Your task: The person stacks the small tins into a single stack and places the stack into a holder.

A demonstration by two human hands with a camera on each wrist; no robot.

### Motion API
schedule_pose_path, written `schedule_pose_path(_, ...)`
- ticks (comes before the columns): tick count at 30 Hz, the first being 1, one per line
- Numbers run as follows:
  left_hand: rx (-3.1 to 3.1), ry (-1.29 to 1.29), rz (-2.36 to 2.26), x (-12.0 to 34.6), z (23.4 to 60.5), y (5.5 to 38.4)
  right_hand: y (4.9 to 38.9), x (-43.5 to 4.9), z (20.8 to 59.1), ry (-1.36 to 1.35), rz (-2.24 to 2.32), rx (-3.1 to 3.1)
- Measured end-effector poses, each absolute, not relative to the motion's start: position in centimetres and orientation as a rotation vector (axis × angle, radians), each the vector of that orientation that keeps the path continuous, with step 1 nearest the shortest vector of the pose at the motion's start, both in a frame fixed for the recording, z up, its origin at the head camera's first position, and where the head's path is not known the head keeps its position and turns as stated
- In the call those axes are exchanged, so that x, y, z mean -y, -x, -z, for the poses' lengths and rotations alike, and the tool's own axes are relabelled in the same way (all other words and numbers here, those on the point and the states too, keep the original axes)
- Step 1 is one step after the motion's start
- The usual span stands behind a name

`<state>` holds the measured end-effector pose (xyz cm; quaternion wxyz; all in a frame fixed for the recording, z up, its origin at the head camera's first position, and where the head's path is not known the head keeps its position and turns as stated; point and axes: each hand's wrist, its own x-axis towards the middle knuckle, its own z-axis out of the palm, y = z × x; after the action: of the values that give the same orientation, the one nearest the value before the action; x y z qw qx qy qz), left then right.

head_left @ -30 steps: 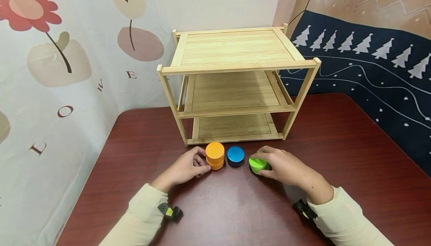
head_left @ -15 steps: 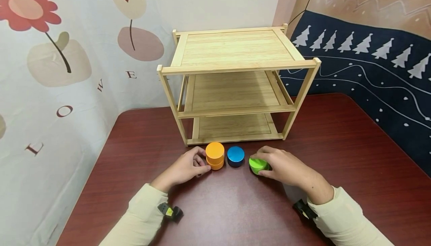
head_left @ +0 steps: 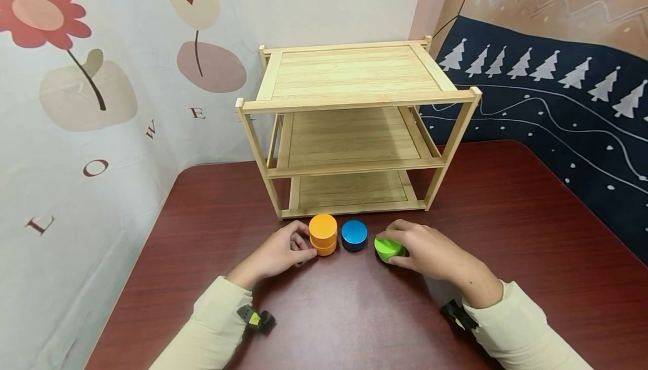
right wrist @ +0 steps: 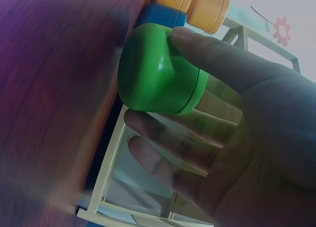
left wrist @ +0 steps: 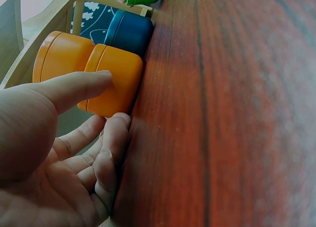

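Note:
Two small round lidded orange tins stand stacked on the table, the upper orange tin [head_left: 323, 227] directly on the lower orange tin [head_left: 324, 248]. My left hand [head_left: 279, 251] holds the lower one from the left; the left wrist view shows its thumb across the front and fingers at the back. Just right of the stack stands a blue tin [head_left: 354, 234] that neither hand touches. My right hand [head_left: 430, 251] grips a green tin [head_left: 387, 250], thumb on its near side and fingers over its far side. The palm hides part of the green lid in the head view.
A three-tier pale wooden rack [head_left: 356, 102] stands close behind the tins, its bottom front rail just beyond them. The dark red table [head_left: 349, 314] reaches forward to the person. Printed wall cloths [head_left: 202, 134] hang at the left, back and right.
Both hands and all the tins stay where they were. Only the wall cloth at the left has shifted a little to the left.

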<state>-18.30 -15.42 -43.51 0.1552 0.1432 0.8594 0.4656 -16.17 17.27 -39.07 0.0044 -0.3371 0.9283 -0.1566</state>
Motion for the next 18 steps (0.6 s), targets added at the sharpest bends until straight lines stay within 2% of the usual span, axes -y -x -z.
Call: schedule_pose_path(18, -2.455, -0.411, -1.336, 15.45, 43.33, 18.23, 15.68, -16.89, 38.41, 1.090, 0.477, -2.929)
